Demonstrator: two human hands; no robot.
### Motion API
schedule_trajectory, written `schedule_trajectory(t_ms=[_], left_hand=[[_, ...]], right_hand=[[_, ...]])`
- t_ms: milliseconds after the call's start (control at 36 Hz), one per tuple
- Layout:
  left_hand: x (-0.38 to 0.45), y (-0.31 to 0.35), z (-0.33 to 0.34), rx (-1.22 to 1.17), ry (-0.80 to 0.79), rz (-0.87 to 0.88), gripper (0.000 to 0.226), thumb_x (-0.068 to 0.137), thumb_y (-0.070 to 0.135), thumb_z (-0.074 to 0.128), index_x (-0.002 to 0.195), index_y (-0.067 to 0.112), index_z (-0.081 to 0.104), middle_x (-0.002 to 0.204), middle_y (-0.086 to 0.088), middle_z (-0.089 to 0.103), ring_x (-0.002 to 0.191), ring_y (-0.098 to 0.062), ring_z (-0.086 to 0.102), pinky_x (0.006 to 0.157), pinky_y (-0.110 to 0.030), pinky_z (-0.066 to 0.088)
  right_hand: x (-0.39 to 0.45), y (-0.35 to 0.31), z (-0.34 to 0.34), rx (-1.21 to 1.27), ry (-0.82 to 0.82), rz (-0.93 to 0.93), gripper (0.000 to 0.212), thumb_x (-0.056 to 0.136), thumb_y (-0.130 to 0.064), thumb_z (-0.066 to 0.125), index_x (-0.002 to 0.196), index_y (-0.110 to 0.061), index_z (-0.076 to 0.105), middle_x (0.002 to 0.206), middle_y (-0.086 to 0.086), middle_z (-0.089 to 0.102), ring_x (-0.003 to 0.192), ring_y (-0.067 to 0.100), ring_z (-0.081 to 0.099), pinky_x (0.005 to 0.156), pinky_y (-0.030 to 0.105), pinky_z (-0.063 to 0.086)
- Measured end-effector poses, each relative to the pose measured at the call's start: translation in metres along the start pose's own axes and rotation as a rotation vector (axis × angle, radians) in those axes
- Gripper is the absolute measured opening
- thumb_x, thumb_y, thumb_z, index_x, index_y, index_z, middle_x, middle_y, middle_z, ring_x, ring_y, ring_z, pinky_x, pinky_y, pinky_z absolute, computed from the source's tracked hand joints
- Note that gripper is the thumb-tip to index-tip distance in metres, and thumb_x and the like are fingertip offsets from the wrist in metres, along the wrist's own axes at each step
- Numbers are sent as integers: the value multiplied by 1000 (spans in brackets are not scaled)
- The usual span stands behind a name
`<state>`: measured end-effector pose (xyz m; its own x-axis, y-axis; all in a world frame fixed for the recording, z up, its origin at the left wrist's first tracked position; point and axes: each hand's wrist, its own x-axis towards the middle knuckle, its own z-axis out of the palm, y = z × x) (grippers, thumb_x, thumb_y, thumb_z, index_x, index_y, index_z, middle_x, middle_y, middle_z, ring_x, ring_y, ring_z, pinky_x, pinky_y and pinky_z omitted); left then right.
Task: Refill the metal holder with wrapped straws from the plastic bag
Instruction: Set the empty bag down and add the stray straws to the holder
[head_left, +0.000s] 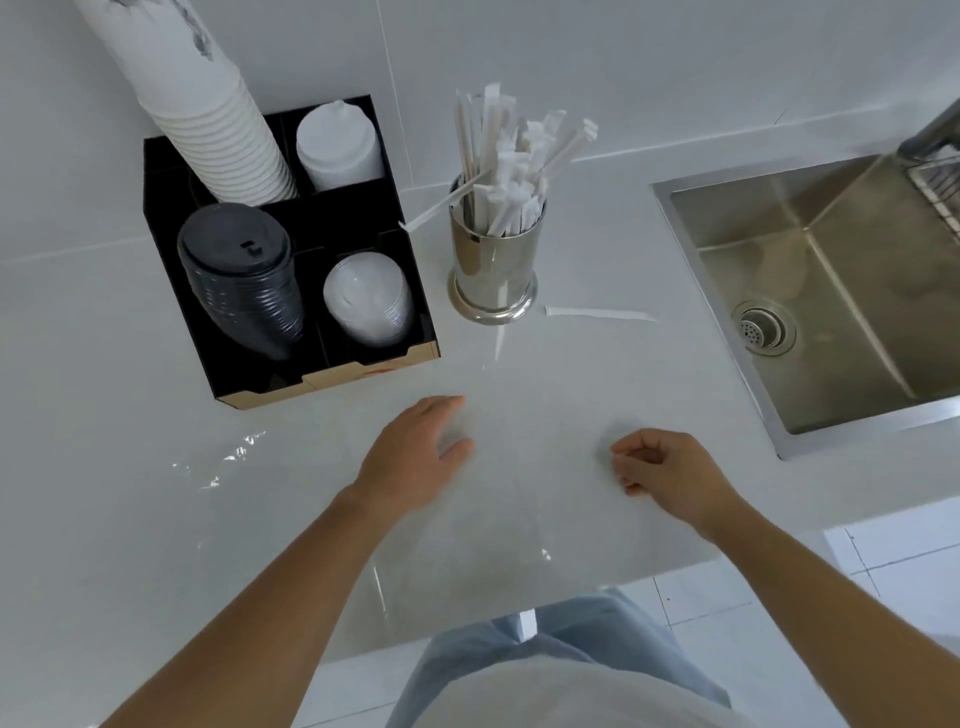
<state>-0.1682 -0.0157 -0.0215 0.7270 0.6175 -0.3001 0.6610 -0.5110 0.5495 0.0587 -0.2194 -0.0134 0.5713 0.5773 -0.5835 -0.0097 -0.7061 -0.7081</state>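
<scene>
The shiny metal holder (493, 260) stands mid-counter, packed with white wrapped straws (514, 161) that fan out of its top. One wrapped straw (597, 313) lies loose on the counter just right of the holder's base. A clear plastic bag (519, 519) lies flat on the counter in front of the holder, almost invisible apart from a few glints. My left hand (415, 457) rests flat on it with fingers spread. My right hand (670, 467) has its fingers curled and thumb pinched, apparently on the film's right side.
A black organiser (426, 312) at the left holds paper cups (208, 119), black lids (244, 275) and clear lids (369, 296). A steel sink (831, 291) is sunk into the counter at the right. The counter's front edge runs just below my forearms.
</scene>
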Motion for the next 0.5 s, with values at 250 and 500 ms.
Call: schedule_trajectory(t_ms=[250,500], left_hand=[[58,55,2,-28,-12,7,36,94,31,54,130,23,57,128,5,58,118,-16,53,101,-32,42],[130,97,24,59,39,63,38,93,19,54,130,14,56,131,-1,55,107,-25,59,89,-37,48]], right_hand=[[76,-34,-53,-227,113,-131,3,87,-21,69,87,-24,70,85,3,71,77,24,69,64,27,54],[145,-50,-81,-592,162,-284,25,90,-18,63,114,-17,68,103,5,64,88,21,59,79,27,45]])
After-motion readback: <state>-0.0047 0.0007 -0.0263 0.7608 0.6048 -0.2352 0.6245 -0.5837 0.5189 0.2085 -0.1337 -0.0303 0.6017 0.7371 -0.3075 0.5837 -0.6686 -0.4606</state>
